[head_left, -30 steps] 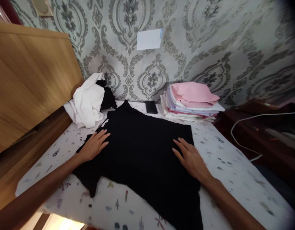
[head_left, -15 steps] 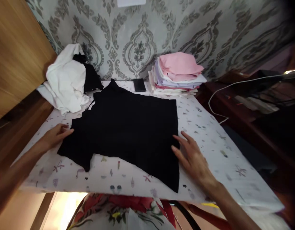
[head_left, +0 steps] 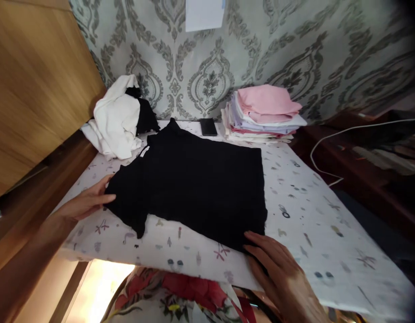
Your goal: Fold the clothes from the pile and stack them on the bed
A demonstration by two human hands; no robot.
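A black T-shirt [head_left: 197,184] lies spread flat on a table covered with a white patterned cloth [head_left: 305,215]. My left hand [head_left: 88,202] rests at the shirt's left sleeve edge, fingers stretched along the fabric and touching it. My right hand [head_left: 281,278] lies on the shirt's near right bottom corner, fingers extended and slightly curled over the hem; whether it grips the fabric is unclear.
A stack of folded pink, white and lilac clothes [head_left: 263,112] stands at the back right. A crumpled white and black heap [head_left: 121,116] sits back left. A dark phone [head_left: 208,127] lies by the wall. A wooden panel [head_left: 35,85] is at left, a white cable [head_left: 332,139] at right.
Both hands slid off the shirt's middle toward its edges: the left to the sleeve, the right down to the near bottom corner. The view shifted as my head moved.
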